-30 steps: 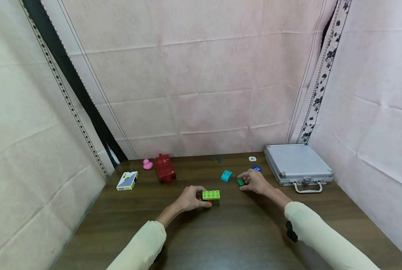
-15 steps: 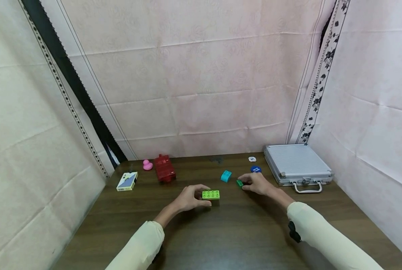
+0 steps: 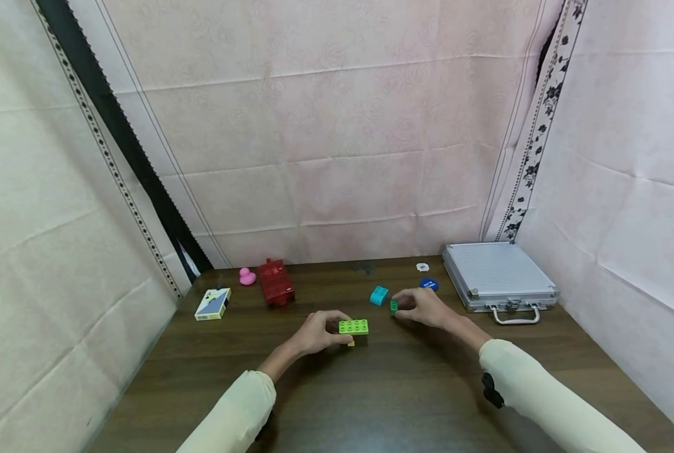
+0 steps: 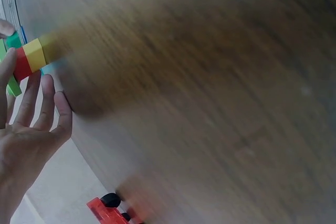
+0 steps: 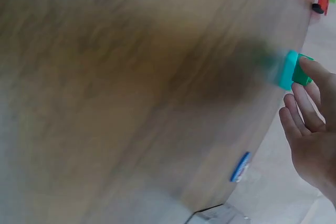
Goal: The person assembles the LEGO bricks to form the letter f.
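Observation:
Between the thumb and fingers of my left hand (image 3: 317, 332) is a stack of toy building bricks. Its top is a lime-green brick (image 3: 353, 327) with studs; a red brick (image 4: 23, 64) and a yellow brick (image 4: 35, 55) sit beneath it, mostly hidden in the head view. My right hand (image 3: 424, 307) pinches a small green brick (image 3: 393, 307) by thumb and fingertips, to the right of the stack and apart from it. Just beyond that, a turquoise brick (image 3: 379, 296) lies on the table. Whether the stack touches the table is unclear.
At the back left of the wooden table (image 3: 371, 402) are a red toy vehicle (image 3: 276, 281), a pink rubber duck (image 3: 248, 276) and a card box (image 3: 213, 304). A silver case (image 3: 498, 277) stands at right, near a blue disc (image 3: 429, 284) and a white disc (image 3: 423, 267).
My right hand has shifted slightly left, and the green brick in it has been turned more upright. Under the left thumb, yellow now shows where red showed a second ago.

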The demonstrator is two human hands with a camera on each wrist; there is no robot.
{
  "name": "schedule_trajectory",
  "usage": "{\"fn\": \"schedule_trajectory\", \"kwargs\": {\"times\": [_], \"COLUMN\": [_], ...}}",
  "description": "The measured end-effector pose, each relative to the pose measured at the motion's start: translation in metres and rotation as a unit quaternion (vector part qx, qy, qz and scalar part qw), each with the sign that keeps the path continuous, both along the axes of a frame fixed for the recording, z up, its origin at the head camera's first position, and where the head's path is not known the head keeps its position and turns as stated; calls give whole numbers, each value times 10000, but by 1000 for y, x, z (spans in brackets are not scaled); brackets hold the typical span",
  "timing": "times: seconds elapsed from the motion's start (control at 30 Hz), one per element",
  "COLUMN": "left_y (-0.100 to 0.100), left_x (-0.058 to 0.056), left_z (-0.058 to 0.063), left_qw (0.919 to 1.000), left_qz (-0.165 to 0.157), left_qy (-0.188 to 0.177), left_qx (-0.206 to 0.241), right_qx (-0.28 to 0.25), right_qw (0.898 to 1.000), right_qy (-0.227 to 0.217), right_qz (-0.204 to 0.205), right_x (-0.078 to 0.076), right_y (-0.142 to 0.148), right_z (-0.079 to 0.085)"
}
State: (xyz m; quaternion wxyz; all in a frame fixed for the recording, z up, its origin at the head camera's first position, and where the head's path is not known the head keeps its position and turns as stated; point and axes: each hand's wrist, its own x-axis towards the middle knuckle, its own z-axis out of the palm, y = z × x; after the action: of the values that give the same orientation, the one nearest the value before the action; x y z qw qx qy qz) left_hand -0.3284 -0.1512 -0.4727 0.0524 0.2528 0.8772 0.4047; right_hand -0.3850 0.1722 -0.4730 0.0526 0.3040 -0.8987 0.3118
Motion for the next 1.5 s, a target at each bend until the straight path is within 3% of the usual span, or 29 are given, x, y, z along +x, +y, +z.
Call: {"fn": "schedule_trajectory", "kwargs": {"times": [0.3, 0.63, 0.83, 1.1, 1.5], "left_y": [-1, -1, -1, -1, -1], "left_x": [-1, -2, -3, -4, -3], "left_z": [-1, -1, 0, -1, 0], "left_qw": [10000, 10000, 9999, 10000, 10000], "left_qz": [17, -26, -83, -38, -35], "left_qy": [14, -45, -30, 7, -39], "left_qx": [-13, 69, 62, -28, -23], "right_qx": [-85, -355, -177, -167, 93], "right_qw": [9992, 9960, 9956, 9932, 9932], "right_qy": [311, 202, 300, 337, 334], "right_qz": [252, 790, 868, 1104, 1113], "right_x": [15, 34, 42, 43, 46], "right_y": [-24, -52, -68, -82, -91], "right_z": [22, 34, 36, 31, 27]}}
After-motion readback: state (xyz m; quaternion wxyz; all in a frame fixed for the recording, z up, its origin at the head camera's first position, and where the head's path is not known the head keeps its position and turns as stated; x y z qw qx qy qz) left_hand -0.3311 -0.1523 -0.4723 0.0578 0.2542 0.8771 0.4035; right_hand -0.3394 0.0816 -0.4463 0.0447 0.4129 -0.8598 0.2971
